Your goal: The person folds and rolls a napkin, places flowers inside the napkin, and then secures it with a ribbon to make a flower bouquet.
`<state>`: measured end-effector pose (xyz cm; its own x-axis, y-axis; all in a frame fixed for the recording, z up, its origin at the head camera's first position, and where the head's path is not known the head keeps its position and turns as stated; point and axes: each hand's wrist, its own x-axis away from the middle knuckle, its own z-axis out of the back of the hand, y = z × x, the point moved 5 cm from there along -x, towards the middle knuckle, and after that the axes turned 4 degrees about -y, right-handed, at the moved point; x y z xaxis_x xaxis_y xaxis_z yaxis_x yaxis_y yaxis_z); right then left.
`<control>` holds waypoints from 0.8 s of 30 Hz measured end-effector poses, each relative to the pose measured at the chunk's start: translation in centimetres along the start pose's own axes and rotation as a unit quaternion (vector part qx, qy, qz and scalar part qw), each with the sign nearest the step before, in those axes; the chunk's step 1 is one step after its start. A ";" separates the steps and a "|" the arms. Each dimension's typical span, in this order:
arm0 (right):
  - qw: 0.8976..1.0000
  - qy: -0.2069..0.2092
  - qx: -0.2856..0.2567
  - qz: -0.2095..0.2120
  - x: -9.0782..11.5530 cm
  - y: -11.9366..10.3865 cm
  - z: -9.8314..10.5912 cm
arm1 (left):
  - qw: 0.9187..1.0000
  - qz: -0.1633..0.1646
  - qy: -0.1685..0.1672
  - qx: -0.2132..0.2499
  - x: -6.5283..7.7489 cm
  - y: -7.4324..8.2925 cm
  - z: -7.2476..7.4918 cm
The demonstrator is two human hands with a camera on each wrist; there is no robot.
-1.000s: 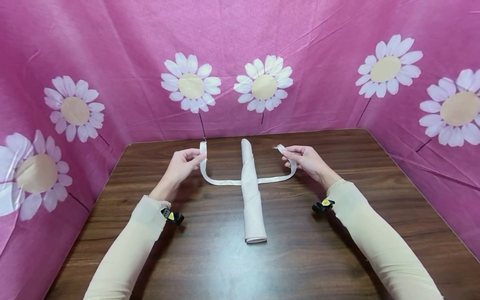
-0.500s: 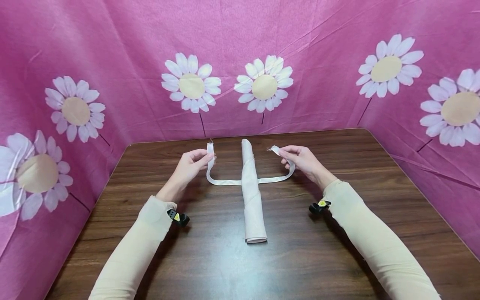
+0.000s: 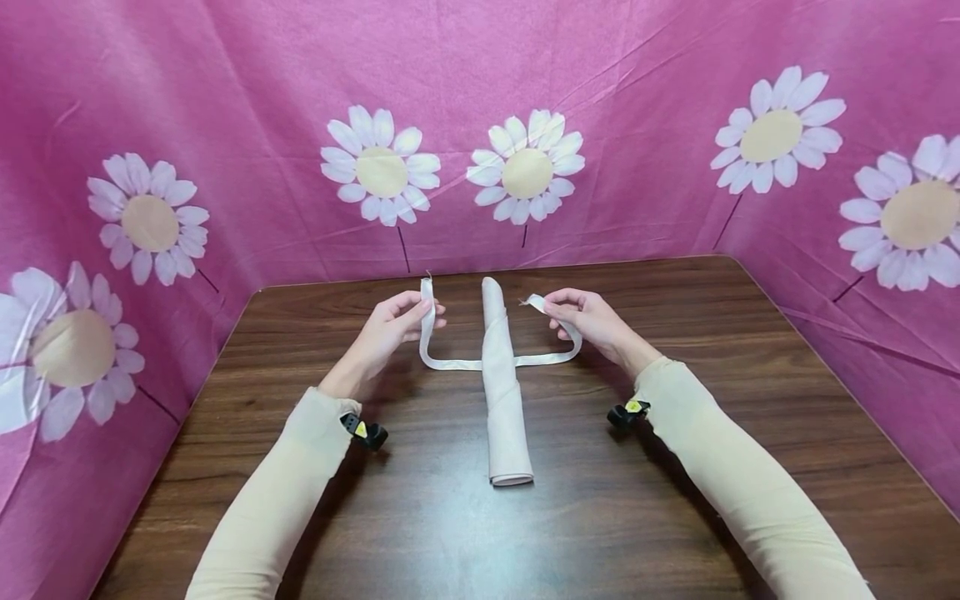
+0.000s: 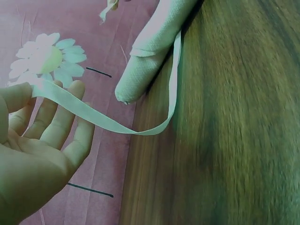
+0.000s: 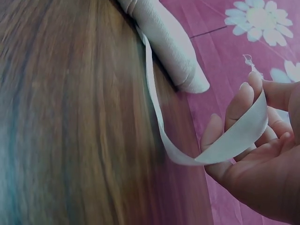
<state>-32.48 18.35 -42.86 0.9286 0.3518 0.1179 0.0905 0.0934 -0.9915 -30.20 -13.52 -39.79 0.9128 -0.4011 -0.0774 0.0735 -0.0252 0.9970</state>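
Observation:
A pale rolled cloth (image 3: 504, 392) lies lengthwise in the middle of the brown table. A white ribbon (image 3: 453, 365) passes beneath it and comes out on both sides. On the left, my left hand (image 3: 392, 327) pinches one ribbon end between thumb and forefinger, the tip standing upright. My right hand (image 3: 596, 321) pinches the other end, its frayed tip pointing left toward the roll. Both ends are raised, and the ribbon (image 4: 108, 123) sags in a curve down to the cloth (image 4: 150, 61). In the right wrist view the ribbon (image 5: 234, 140) bends across my fingers.
The wood-grain table (image 3: 600, 517) reaches back to a pink curtain (image 3: 457, 50) printed with white daisies, which hangs behind and along both sides. Small black wrist devices (image 3: 365, 432) sit at my cuffs.
Both hands have moved inward toward the rolled cloth, bringing the ribbon ends closer together. The ribbon's side curves have tightened, while the roll has stayed in place.

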 end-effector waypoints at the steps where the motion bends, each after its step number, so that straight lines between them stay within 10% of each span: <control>1: 1.000 -0.003 -0.001 0.000 -0.1 0.0 -0.2 | 1.000 0.001 -0.002 0.003 0.0 0.0 -0.1; 24: 0.999 -0.051 -0.001 -0.015 -1.5 -0.8 -4.7 | 0.987 0.011 -0.085 0.134 -1.6 -0.1 -4.4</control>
<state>-32.26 13.32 -42.51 0.8843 0.4416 0.1516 0.1176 0.1035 -0.9876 -29.91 -8.82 -39.83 0.8304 -0.5520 -0.0755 -0.0759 -0.2462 0.9662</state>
